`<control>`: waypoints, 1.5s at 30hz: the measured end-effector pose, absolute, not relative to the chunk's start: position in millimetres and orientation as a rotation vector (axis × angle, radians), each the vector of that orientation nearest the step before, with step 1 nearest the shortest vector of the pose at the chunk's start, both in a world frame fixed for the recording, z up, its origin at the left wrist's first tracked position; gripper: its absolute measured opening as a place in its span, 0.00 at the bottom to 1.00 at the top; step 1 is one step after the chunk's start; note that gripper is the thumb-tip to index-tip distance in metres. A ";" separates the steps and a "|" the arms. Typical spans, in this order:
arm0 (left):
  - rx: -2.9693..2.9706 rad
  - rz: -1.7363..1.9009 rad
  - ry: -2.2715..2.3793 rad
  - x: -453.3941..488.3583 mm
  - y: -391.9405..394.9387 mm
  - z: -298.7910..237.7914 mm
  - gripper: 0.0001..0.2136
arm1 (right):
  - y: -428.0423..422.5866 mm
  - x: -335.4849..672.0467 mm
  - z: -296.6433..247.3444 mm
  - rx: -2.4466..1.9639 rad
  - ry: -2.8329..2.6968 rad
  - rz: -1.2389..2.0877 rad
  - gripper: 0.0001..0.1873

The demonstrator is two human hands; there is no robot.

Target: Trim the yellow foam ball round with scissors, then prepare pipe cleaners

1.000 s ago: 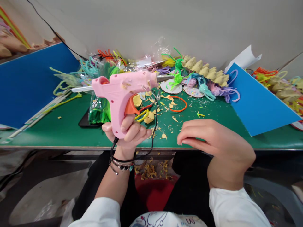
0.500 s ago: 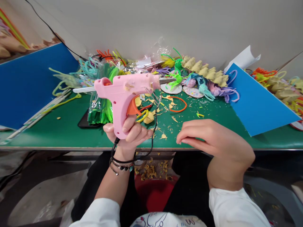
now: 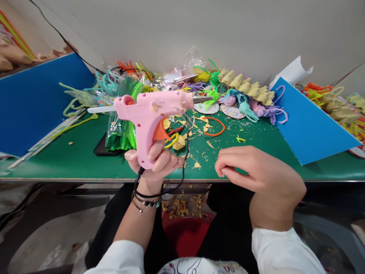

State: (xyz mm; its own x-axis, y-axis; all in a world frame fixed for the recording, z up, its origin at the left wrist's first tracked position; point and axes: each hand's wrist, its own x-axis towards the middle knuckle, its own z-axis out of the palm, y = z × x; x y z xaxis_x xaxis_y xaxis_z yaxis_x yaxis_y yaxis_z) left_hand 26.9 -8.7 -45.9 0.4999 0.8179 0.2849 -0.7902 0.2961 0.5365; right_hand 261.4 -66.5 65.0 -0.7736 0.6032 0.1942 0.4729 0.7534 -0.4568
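My left hand (image 3: 159,161) is wrapped around the handle of a pink hot glue gun (image 3: 146,133), held up above the table's front edge. The gun's metal nozzle (image 3: 203,99) points right, and a clear glue stick (image 3: 101,109) sticks out of its back. My forefinger lies just below the orange trigger (image 3: 162,130). A black cord runs from the handle across my wrist. To the right, my right hand (image 3: 245,167) hovers near the table edge, bent at the wrist, thumb and fingers curled together. Whether anything tiny is between those fingertips cannot be made out.
The green table (image 3: 228,148) carries yellowish scraps and an orange pipe cleaner loop (image 3: 215,127). Behind lie bagged green pipe cleaners (image 3: 122,139), an egg carton strip (image 3: 246,85) and pipe cleaner figures. Blue boards (image 3: 313,125) stand at both sides. A red stool (image 3: 184,236) is below.
My right hand has shifted slightly, with the fingers curling further inward and a wider gap showing inside the curl. The glue gun in my left hand has hardly moved.
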 end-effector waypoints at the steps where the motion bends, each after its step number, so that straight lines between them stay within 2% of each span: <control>1: 0.689 1.072 0.039 27.6 -8.9 -45.1 0.32 | -67.2 260.8 64.9 -0.825 -2.609 0.575 0.11; 9: 0.888 1.024 -0.213 36.6 -13.9 -28.4 0.29 | -72.9 257.2 64.4 -0.788 -2.575 0.670 0.10; 22: 0.926 1.002 -0.138 33.0 -13.3 -32.7 0.26 | -81.7 250.7 55.4 -0.487 -2.226 0.538 0.10; 28: 0.920 0.964 -0.315 35.5 -13.0 -28.8 0.26 | -80.5 250.0 60.2 -0.610 -2.277 0.546 0.13; 33: 0.816 0.990 -0.150 27.4 -9.1 -47.4 0.27 | -81.5 244.0 62.9 -0.692 -2.314 0.604 0.17; 40: 0.848 1.071 -0.092 23.1 -8.4 -54.3 0.28 | -84.9 242.2 65.0 -0.689 -2.351 0.614 0.11; 45: 0.910 1.129 -0.213 29.3 -10.4 -43.7 0.27 | -84.0 238.6 55.8 -0.530 -2.263 0.615 0.12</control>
State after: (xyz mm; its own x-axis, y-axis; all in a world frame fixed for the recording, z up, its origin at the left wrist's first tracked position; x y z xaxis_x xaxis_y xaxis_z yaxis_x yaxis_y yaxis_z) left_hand 29.3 -10.4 -43.7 0.4504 0.6852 0.5724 -0.8466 0.1241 0.5176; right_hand 238.6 -84.0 55.8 -0.6557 0.5332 0.5346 0.1893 0.8015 -0.5673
